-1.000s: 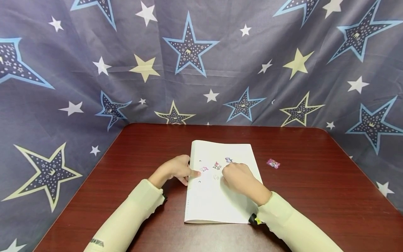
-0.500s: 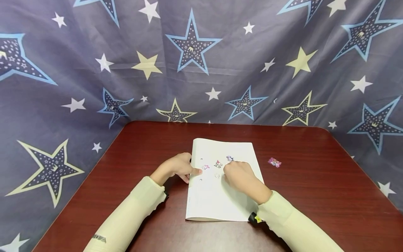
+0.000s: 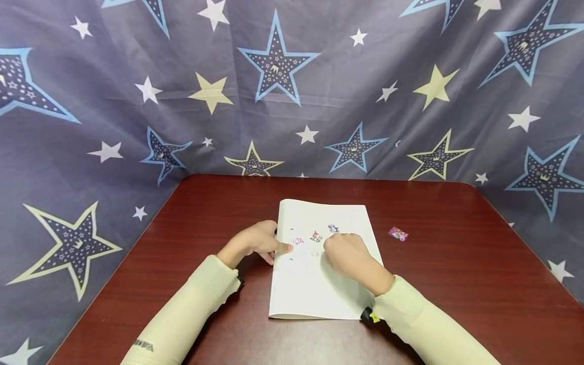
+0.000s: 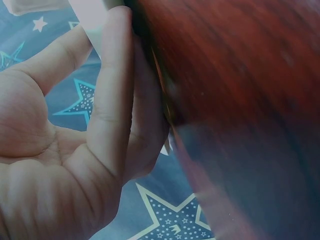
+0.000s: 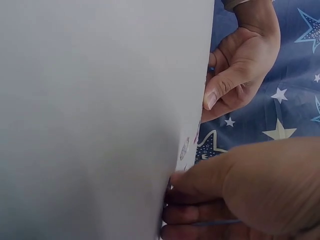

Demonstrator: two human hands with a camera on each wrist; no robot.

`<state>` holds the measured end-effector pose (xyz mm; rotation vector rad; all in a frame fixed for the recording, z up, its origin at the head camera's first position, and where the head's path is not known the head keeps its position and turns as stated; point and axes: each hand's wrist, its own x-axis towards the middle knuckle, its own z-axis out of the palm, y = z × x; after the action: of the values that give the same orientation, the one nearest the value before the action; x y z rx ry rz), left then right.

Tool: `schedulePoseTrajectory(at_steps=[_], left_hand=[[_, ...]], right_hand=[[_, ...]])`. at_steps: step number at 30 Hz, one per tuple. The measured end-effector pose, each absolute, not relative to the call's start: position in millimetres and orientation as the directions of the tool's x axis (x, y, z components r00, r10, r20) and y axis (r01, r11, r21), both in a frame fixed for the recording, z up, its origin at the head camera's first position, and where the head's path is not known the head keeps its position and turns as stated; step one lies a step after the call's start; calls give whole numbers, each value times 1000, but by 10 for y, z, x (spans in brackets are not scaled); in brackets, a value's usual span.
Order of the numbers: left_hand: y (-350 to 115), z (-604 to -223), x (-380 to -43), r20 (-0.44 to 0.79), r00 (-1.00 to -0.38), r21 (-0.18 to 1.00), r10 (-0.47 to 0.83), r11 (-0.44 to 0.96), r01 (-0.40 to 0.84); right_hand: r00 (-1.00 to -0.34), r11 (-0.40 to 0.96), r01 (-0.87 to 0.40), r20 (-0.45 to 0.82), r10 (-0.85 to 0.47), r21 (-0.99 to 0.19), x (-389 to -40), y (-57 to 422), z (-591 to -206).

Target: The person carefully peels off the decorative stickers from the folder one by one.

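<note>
While the right hand (image 3: 349,258) stayed put on the white booklet (image 3: 298,291), almost nothing changed over the last second: same hand poses, same layout on the page, only a slight shift of the head view. Judging by that, the work was holding at one spot, or the motion was too small to see.

Right fingers were clenched, resting on the page just beside the pale picture (image 3: 315,253). Nothing was seen in them, but the tips were hidden in the head view and blurred in the right wrist view. Left hand (image 3: 262,241) pinched the booklet's left edge, thumb on top, other fingers at and under the edge; probably a steadying grip.

Booklet lay on the worktop (image 3: 451,243), page side up. On the page, the pink picture (image 3: 297,241) sat just beside the left thumb, the red-and-black picture (image 3: 316,236) right of it, and the purple-blue picture (image 3: 333,228) just beyond the right knuckles. Printed or stuck on, couldn't tell. A bright pink sticker (image 3: 398,233) lay on the worktop right of the booklet, touched by neither hand.

Containers: none showed, so no contents to log.
</note>
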<state>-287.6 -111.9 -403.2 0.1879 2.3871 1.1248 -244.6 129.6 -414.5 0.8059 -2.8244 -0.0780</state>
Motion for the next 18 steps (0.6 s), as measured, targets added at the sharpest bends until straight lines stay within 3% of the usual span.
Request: schedulePoseTrajectory(at_steps=[18], left_hand=[[-1137,-4042,-2861,-360,-875,752,325,656,-66]], right_hand=[[-842,865,-491,195,-502,104,-2442,1256,-4177]])
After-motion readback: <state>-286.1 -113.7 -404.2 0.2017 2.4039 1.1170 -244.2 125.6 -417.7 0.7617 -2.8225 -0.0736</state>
